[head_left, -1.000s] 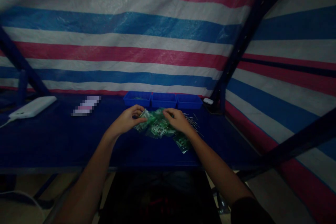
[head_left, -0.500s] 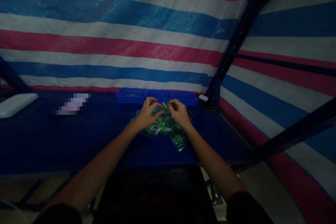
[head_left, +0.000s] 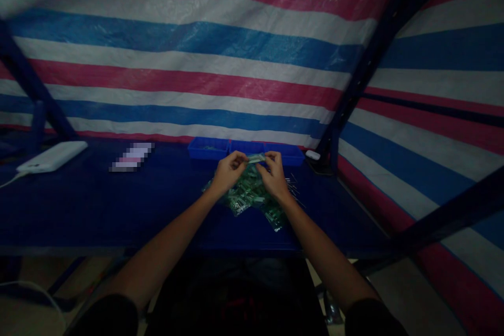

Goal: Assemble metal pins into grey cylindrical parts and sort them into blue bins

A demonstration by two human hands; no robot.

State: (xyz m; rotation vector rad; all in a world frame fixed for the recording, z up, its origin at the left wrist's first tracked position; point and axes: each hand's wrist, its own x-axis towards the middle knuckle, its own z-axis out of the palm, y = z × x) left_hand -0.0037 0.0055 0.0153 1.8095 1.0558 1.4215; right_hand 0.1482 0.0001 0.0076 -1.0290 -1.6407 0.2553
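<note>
A small clear plastic bag point(head_left: 256, 158) with pale contents is stretched between my two hands, above a heap of similar bags. My left hand point(head_left: 231, 170) pinches its left end between thumb and fingers. At the other end, my right hand point(head_left: 273, 172) grips the bag the same way. Below them lies the pile of small greenish bags point(head_left: 242, 200), with one bag point(head_left: 275, 217) sticking out toward the table's front edge. What each bag contains is too dark and small to name.
Three joined blue trays point(head_left: 247, 147) stand behind the pile; small items lie in the left one. Thin sticks point(head_left: 294, 189) are scattered right of the pile. A white power bank point(head_left: 53, 157) with a cable lies left on the blue table point(head_left: 157, 210). A white case point(head_left: 313, 155) sits back right.
My hands have come up slightly from the pile, and the small bag is now held out between them. The left fingers, apart before, have closed on it. The whole view has shifted a little.
</note>
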